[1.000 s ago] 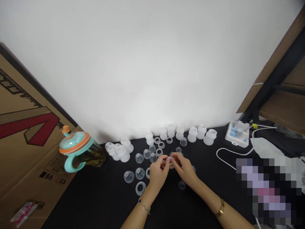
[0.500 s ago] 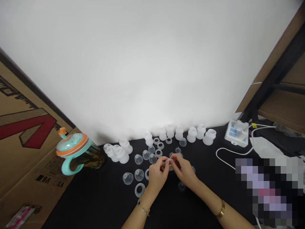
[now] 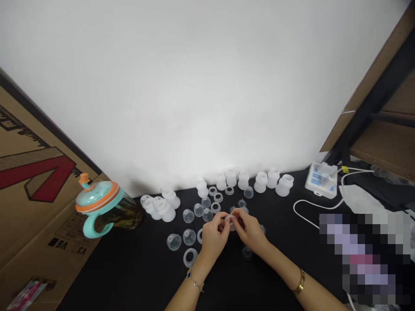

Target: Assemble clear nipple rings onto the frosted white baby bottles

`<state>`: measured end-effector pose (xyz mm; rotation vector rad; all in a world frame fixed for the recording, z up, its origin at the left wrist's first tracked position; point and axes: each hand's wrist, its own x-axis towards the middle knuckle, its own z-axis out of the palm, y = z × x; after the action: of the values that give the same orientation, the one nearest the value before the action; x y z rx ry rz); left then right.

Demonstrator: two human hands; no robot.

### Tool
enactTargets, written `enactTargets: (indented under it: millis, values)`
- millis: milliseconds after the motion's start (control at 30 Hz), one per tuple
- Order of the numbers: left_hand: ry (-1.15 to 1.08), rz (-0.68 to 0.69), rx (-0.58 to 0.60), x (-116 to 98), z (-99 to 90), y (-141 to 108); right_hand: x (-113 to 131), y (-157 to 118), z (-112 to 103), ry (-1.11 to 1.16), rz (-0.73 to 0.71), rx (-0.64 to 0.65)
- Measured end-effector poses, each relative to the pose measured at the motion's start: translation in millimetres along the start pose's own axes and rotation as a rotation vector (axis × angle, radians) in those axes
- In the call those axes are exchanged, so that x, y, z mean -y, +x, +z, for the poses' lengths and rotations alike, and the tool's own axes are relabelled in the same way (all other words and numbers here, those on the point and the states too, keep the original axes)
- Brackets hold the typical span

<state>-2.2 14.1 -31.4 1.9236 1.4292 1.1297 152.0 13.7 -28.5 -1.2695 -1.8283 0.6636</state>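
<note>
My left hand (image 3: 215, 233) and my right hand (image 3: 249, 229) meet over the black table, fingertips pinched on a small translucent ring-shaped bottle part (image 3: 231, 217). The fingers cover most of it, so its exact form is hidden. Left of my hands lie several clear dome caps (image 3: 189, 237) and translucent collar rings (image 3: 190, 258). Clear bottle nipples (image 3: 247, 252) rest by my right hand, partly behind it. Along the wall stand several open white baby bottles (image 3: 284, 185). Capped bottles (image 3: 164, 209) lie together farther left.
A teal-lidded jug (image 3: 106, 207) with dark contents stands at the left beside a cardboard box (image 3: 35, 224). On the right are a clear plastic case (image 3: 321, 180), a white cable (image 3: 304, 201) and a white sheet (image 3: 359, 201). A white wall (image 3: 207, 86) bounds the back.
The view has shifted very slightly. Both hands keep the same pinch on the ring-shaped part, and the objects on the table stay where they were.
</note>
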Motion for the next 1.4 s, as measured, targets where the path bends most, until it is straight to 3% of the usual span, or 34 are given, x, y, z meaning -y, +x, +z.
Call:
enactTargets:
  millis: [267, 400, 867, 1400]
  values:
    - [-0.089, -0.156, -0.035, -0.8, -2.2, 2.4, -0.3, 1.0, 4.0, 0.038, 0.048, 0.001]
    - [-0.176, -0.219, 0.009, -2.9, -5.2, 3.3, -3.1, 1.5, 6.5, 0.065, 0.056, 0.004]
    - [-0.2, -0.197, 0.073, -7.2, -6.1, 4.4, 0.5, 1.4, 3.1, 0.107, 0.056, 0.002]
    - [-0.258, -0.208, 0.061, -3.4, 1.2, 2.5, 0.3, 0.3, 2.8, 0.015, 0.017, -0.043]
